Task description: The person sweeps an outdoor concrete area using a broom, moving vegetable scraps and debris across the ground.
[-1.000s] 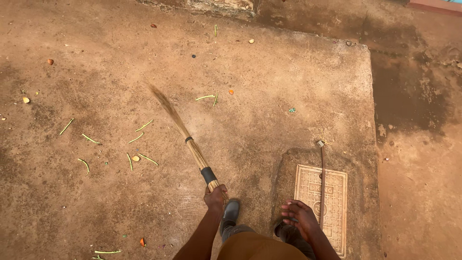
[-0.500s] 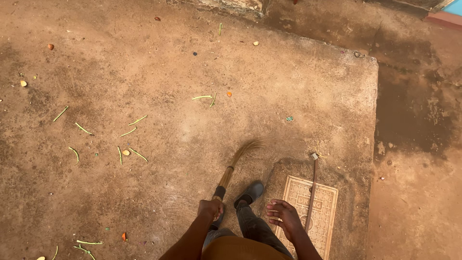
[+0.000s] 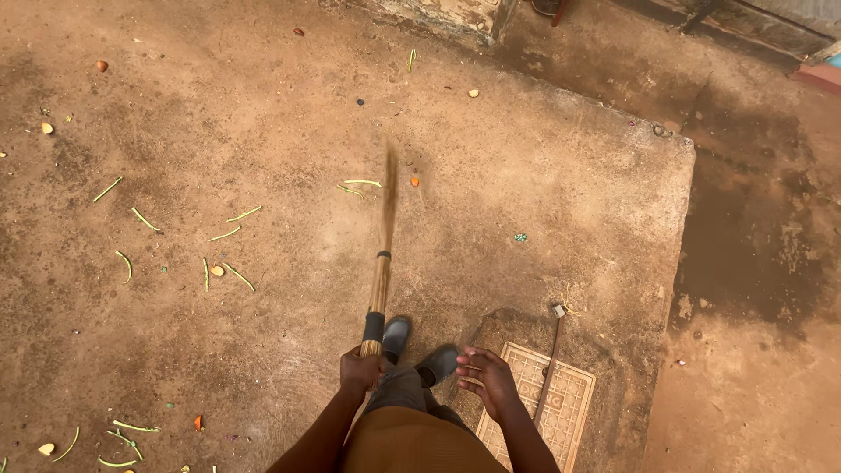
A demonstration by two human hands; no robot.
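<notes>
One broom (image 3: 381,263) gripped in left hand (image 3: 361,370), bristles pointing ahead, right hand (image 3: 487,378) empty

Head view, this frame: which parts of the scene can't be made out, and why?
- Broom head: motion-blurred, so its bristle tip is unreadable.
- Left hand: fingers wrap the handle; the grip underneath is hidden.
- Right hand: empty, but its palm faces away.
- Metal cover: lower end cut off by the bottom edge.
- Orange scraps and green stems: too small to identify.
- Wall base: cut off by the top edge.
</notes>
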